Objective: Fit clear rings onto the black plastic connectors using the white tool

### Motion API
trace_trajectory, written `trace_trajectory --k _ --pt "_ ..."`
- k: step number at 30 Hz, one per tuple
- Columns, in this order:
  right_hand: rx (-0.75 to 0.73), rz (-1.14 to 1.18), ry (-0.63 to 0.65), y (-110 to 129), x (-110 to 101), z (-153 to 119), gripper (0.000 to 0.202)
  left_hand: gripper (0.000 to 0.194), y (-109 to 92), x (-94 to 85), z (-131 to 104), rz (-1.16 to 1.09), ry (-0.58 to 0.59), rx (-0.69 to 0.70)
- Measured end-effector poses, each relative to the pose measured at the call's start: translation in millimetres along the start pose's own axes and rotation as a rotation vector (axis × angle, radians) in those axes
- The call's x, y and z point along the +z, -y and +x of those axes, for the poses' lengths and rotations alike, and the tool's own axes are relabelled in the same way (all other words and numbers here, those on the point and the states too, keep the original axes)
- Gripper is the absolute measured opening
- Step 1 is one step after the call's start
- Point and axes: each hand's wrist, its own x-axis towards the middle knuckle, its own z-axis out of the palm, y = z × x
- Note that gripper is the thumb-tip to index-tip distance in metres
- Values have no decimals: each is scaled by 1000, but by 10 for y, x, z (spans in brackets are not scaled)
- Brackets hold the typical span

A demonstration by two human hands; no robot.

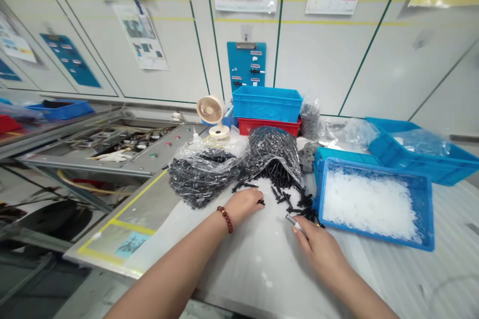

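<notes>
My left hand (241,205), a beaded bracelet at its wrist, is closed with its fingertips around a small black plastic part (261,202), mostly hidden by the fingers. My right hand (320,241) grips a short pen-like tool (293,221) with a silver tip, which points toward the left. Just beyond the right hand lies a loose pile of slim black parts (295,203). These spill out of an open clear bag (275,147) full of the same parts. Another clear bag (204,174) of black parts stands beyond my left hand.
To the right, a tilted blue tray (429,214) holds many small white translucent rings. A blue bin (267,103) rests on a red bin (245,127) at the back, beside a small beige fan (212,112). Another blue bin (411,164) stands far right.
</notes>
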Motion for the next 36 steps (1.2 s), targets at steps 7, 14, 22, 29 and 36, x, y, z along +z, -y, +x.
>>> trace_trajectory --k 7,14,22,29,36 --pt "-15 64 4 30 -49 -6 29 16 -172 -69 -59 -428 -58 -34" --pt "-35 85 49 20 -41 -6 26 17 -302 -51 -128 -831 61 -11" --pt "-26 22 145 68 -77 -10 23 6 -347 -14 -154 -700 119 133" --pt "-70 -28 162 74 -42 -23 20 8 -361 43 -182 -502 93 266" --pt "31 -210 105 97 -21 -27 32 7 -411 97 -237 -372 81 324"
